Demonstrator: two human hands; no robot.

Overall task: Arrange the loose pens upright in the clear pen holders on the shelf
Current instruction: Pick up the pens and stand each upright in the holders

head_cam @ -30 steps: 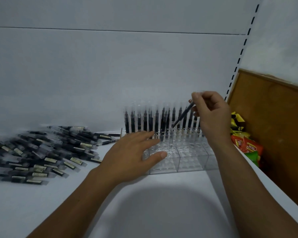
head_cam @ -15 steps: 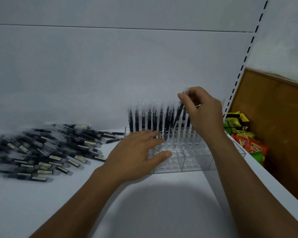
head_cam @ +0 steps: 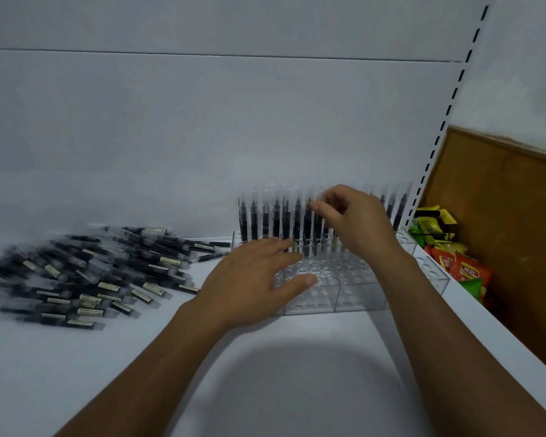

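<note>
A clear pen holder [head_cam: 353, 288] stands on the white shelf, with a row of upright black pens [head_cam: 265, 219] along its back. My left hand [head_cam: 252, 279] rests flat on the holder's front left, fingers straight. My right hand [head_cam: 350, 222] is over the back row and pinches the top of an upright black pen [head_cam: 317, 225] between thumb and fingers. A heap of loose black pens [head_cam: 85, 272] lies on the shelf to the left.
The white shelf back wall rises right behind the holder. A slotted upright [head_cam: 435, 146] bounds the shelf at the right. Beyond it lie bright snack packets [head_cam: 457, 266] against a brown wooden panel [head_cam: 511, 231].
My right hand has lowered and moved left, bringing the tilted pen upright into the back row. The left hand stays on the holder.
</note>
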